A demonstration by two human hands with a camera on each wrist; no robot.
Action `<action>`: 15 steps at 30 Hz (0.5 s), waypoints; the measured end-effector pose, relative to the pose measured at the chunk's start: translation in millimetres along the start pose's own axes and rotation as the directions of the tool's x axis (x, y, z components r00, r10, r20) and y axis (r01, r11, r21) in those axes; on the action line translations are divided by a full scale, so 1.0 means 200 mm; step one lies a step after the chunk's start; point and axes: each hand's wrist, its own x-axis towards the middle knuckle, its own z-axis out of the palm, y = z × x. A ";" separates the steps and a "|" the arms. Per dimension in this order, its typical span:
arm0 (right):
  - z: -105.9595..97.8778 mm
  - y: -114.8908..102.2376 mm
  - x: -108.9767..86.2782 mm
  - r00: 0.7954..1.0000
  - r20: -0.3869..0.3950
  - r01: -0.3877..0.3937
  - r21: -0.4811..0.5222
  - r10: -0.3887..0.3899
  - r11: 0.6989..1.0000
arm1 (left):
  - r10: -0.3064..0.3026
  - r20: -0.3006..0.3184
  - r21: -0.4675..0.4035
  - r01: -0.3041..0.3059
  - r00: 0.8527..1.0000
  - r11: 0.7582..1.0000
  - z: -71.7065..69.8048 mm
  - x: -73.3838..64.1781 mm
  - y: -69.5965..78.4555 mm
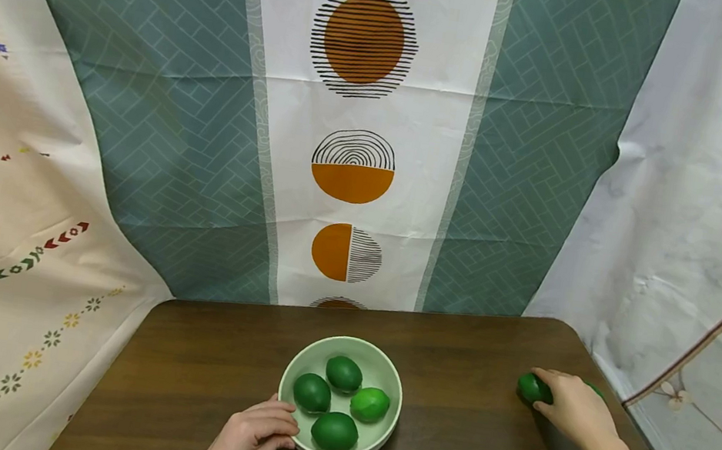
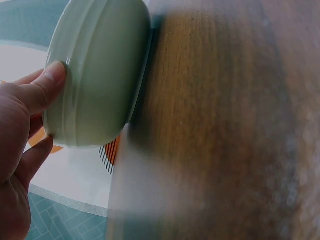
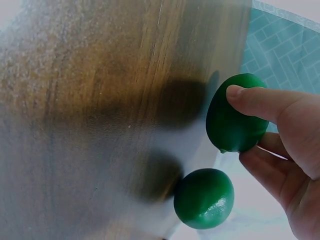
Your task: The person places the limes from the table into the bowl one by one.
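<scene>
A pale green bowl (image 1: 392,401) stands on the table and holds several limes, most dark green and one brighter lime (image 1: 369,404). My left hand (image 1: 252,434) grips the bowl's near left side; in the left wrist view the thumb (image 2: 54,75) lies against the outer wall, with fingers at the rim. Far to the right, my right hand (image 1: 574,412) holds a dark green lime (image 3: 232,122) between thumb and fingers. Beside it, on the table, sits another green lime (image 3: 204,199), mostly hidden behind the hand in the head view.
The brown wooden table (image 1: 466,365) meets a patterned cloth backdrop (image 1: 538,166) at its far edge. A light cloth (image 1: 30,284) hangs at the left and a white cloth (image 1: 709,191) at the right, close to the right hand.
</scene>
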 end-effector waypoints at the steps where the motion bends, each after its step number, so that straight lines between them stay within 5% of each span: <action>1: 0.00 0.00 0.00 1.000 -0.002 0.001 -0.001 -0.001 1.000 | -0.002 0.000 0.000 0.002 1.000 1.000 0.00 0.00 0.00; 6: 0.00 -0.01 -0.01 1.000 -0.010 0.008 0.014 -0.008 1.000 | -0.036 0.016 -0.011 0.037 0.999 0.999 0.00 -0.01 0.00; 15: 0.00 -0.04 -0.02 1.000 -0.006 0.015 0.039 -0.015 0.999 | 0.043 -0.017 0.009 -0.042 0.999 0.999 0.01 -0.01 -0.02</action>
